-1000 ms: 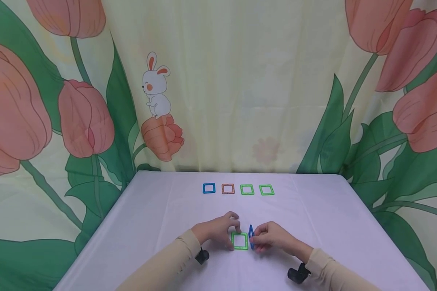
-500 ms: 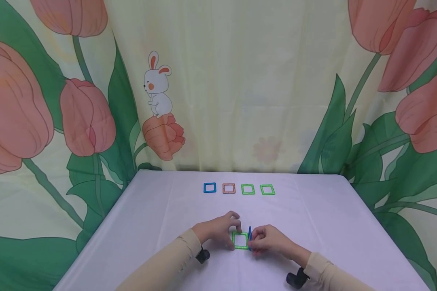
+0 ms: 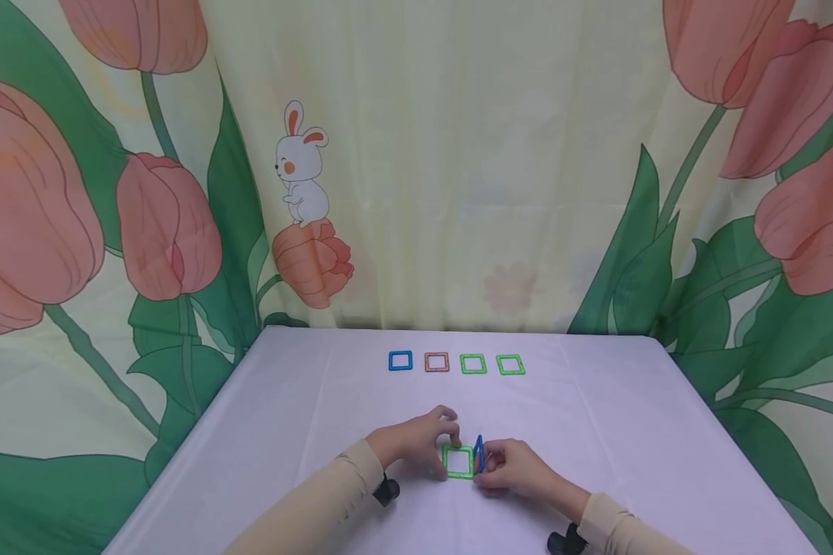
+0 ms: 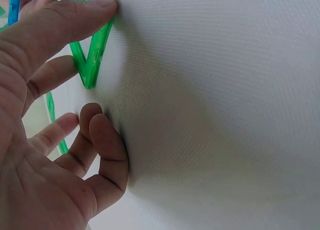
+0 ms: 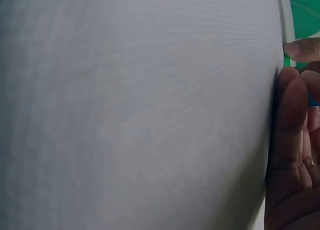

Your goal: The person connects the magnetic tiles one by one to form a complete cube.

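A green square magnetic tile [image 3: 458, 476], a hollow frame, lies flat on the white-covered table. My left hand [image 3: 419, 441] holds it from the left, thumb at the near corner and a finger at the far edge. In the left wrist view, thumb and finger straddle the green tile's corner [image 4: 97, 49], and the other fingers curl loosely. Along its right edge stands a blue square magnetic tile [image 3: 482, 456], nearly upright and seen almost edge-on. My right hand [image 3: 517, 469] pinches this blue tile, thumb tip low beside the green one. The right wrist view shows mostly cloth, with the fingers [image 5: 290, 135] at the right border.
Toward the back of the table a row of flat square tiles runs left to right: blue [image 3: 400, 369], orange [image 3: 436, 371], green [image 3: 473, 373] and another green [image 3: 510, 374]. A tulip-printed curtain [image 3: 423, 193] hangs behind the table's far edge.
My right hand has shifted slightly left, bringing the blue tile from a small gap up against the green tile's right edge. The left hand and its green tile have stayed in place.
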Demonstrator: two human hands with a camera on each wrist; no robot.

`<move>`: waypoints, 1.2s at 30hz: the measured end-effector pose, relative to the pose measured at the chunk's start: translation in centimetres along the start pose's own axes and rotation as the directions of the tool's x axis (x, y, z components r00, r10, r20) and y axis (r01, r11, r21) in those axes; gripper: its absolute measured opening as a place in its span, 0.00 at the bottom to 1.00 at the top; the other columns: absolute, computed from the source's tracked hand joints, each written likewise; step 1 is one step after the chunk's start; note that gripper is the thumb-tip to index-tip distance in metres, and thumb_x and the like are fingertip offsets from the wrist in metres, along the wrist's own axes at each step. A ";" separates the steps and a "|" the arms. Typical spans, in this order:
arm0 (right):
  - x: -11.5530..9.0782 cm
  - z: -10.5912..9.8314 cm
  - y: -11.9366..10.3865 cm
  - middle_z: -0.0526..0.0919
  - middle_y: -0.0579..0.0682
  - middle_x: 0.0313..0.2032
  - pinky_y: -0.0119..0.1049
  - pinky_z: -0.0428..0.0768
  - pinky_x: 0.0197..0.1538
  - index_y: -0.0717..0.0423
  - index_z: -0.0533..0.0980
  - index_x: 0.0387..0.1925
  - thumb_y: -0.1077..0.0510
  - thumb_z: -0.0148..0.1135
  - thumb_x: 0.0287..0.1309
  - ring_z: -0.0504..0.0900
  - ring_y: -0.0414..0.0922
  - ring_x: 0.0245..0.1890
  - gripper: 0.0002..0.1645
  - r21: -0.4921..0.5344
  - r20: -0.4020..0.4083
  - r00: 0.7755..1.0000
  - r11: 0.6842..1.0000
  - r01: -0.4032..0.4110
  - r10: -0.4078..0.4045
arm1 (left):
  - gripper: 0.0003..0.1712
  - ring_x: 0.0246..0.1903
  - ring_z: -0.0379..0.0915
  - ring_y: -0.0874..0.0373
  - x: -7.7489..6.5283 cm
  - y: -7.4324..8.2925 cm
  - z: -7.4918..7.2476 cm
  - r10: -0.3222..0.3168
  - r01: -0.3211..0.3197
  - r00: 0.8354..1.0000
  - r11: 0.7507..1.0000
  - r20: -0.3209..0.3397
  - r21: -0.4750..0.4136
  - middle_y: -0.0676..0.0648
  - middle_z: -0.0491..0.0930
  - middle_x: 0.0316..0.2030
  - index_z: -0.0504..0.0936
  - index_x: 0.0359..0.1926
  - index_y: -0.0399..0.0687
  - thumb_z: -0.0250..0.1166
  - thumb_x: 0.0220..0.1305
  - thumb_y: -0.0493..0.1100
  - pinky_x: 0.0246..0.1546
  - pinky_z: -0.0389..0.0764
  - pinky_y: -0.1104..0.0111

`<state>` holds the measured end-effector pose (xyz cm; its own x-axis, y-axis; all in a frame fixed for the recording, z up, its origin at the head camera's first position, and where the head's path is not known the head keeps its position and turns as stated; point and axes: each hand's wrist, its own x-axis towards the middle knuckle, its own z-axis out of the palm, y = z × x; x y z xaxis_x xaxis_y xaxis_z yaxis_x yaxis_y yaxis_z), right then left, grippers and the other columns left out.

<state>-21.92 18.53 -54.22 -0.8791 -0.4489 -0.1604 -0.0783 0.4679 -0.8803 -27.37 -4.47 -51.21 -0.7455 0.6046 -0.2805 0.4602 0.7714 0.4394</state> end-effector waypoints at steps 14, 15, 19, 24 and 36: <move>0.1 0.2 -0.6 0.85 0.45 0.24 0.29 0.81 0.30 0.56 0.80 0.35 0.61 0.76 0.55 0.85 0.41 0.25 0.10 0.005 0.010 1.000 1.000 -0.023 0.023 | 0.25 0.65 0.72 0.52 -0.2 0.1 -0.1 -0.017 0.017 1.000 1.000 0.006 -0.009 0.56 0.61 0.74 0.83 0.45 0.71 0.84 0.49 0.47 0.64 0.77 0.58; 0.1 0.2 -0.6 0.85 0.45 0.24 0.30 0.81 0.31 0.56 0.80 0.35 0.61 0.76 0.56 0.85 0.41 0.25 0.10 0.006 0.012 1.000 1.000 -0.024 0.024 | 0.25 0.65 0.72 0.52 -0.2 0.1 -0.1 -0.018 0.018 1.000 1.000 0.005 -0.012 0.56 0.61 0.74 0.83 0.46 0.71 0.84 0.48 0.47 0.64 0.77 0.58; 0.2 0.2 -0.7 0.86 0.46 0.24 0.31 0.83 0.31 0.57 0.81 0.36 0.61 0.76 0.55 0.86 0.42 0.25 0.10 0.012 0.020 0.999 0.999 -0.035 0.035 | 0.27 0.67 0.71 0.52 -0.2 -0.1 0.0 -0.015 0.015 1.000 1.000 0.002 -0.017 0.55 0.62 0.74 0.82 0.47 0.71 0.84 0.48 0.46 0.65 0.76 0.57; 0.1 0.2 -0.7 0.86 0.46 0.25 0.33 0.84 0.32 0.57 0.81 0.36 0.62 0.76 0.55 0.86 0.42 0.25 0.10 0.017 0.023 0.999 0.999 -0.044 0.044 | 0.29 0.67 0.69 0.55 0.1 -0.8 -0.4 0.019 -0.019 0.999 1.000 0.035 -0.022 0.56 0.62 0.74 0.81 0.50 0.71 0.84 0.48 0.48 0.67 0.74 0.58; -0.1 0.4 -1.1 0.86 0.46 0.26 0.32 0.84 0.32 0.59 0.82 0.36 0.63 0.76 0.54 0.86 0.41 0.25 0.10 0.029 0.010 0.998 0.997 -0.070 0.070 | 0.18 0.41 0.74 0.63 1.9 -3.2 -2.3 0.023 -0.034 0.998 0.983 -0.066 -0.179 0.59 0.80 0.50 0.86 0.48 0.59 0.78 0.57 0.44 0.46 0.78 0.69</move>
<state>-21.57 17.74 -53.46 -0.8776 -0.4227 -0.2260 -0.0029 0.4762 -0.8793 -31.33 -6.24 -51.11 -0.7650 0.6075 -0.2140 0.3917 0.7026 0.5941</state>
